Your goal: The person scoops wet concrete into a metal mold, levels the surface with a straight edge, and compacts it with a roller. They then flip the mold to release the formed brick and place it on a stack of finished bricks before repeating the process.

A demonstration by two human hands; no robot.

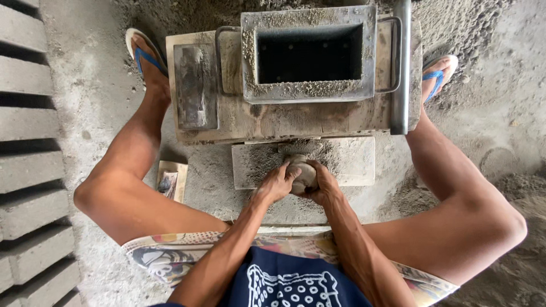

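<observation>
A: Item one?

B: Rounded tool [307, 175], grey-brown, smooth on top, caked with cement dust. It sits at the middle of a flat slab [355, 159], on a dark patch of damp sand mix [267, 156].

A: Who holds it?

B: Both hands. Left hand [277, 183] grips it from the left, fingers curled tight over its edge. Right hand [323, 185] grasps it from the right, fingers wrapped around the far side. The two hands touch over the tool.

A: Slab details?

B: Pale grey, rectangular, lying on the floor [96, 96] between the person's knees, just beside a wooden board [296, 120].

A: What stands on the board?

B: Metal block mould [310, 91], open-topped, dark inside, its rim crusted with gritty mix. A flat metal plate [195, 85] lies to its left; a metal lever bar [401, 68] runs along its right side.

A: Surroundings?

B: Rows of grey cast blocks [28, 170] along the left edge. A small flat packet [170, 181] on the floor near the left knee. Blue-strapped sandals [145, 54] on both feet.
</observation>
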